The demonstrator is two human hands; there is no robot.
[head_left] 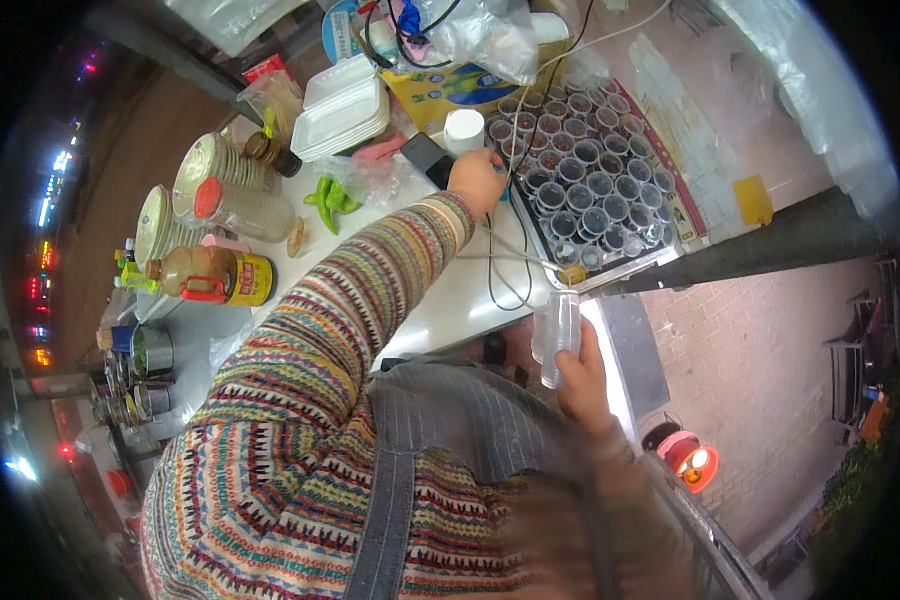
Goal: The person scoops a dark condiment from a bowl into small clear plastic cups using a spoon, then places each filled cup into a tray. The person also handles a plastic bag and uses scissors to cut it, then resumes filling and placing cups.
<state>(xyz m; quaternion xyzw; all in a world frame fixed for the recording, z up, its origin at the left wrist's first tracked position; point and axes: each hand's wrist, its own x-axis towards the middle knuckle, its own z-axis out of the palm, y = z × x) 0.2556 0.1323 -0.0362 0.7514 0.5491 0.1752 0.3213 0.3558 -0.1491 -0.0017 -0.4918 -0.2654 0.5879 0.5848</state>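
Note:
My left hand (478,181) is stretched out over the table beside the left edge of a tray (533,228). Its fingers are curled, and what they hold, if anything, is hidden. Just beyond it stands a white paper roll or cup (464,131), with a dark phone-like slab (428,158) at its left. Many small clear plastic cups (598,183) with dark contents fill the tray in rows. Nearer to me, at the table's front edge, my right hand (584,378) grips a stack of clear plastic cups (557,335), held roughly upright.
Green peppers (328,200), a red-lidded jar (245,208) and an oil jug (215,276) stand left. White foam boxes (340,110) and a yellow carton (440,100) are at the back. Cables (505,255) cross the table to the tray. A red lamp (688,460) glows at lower right.

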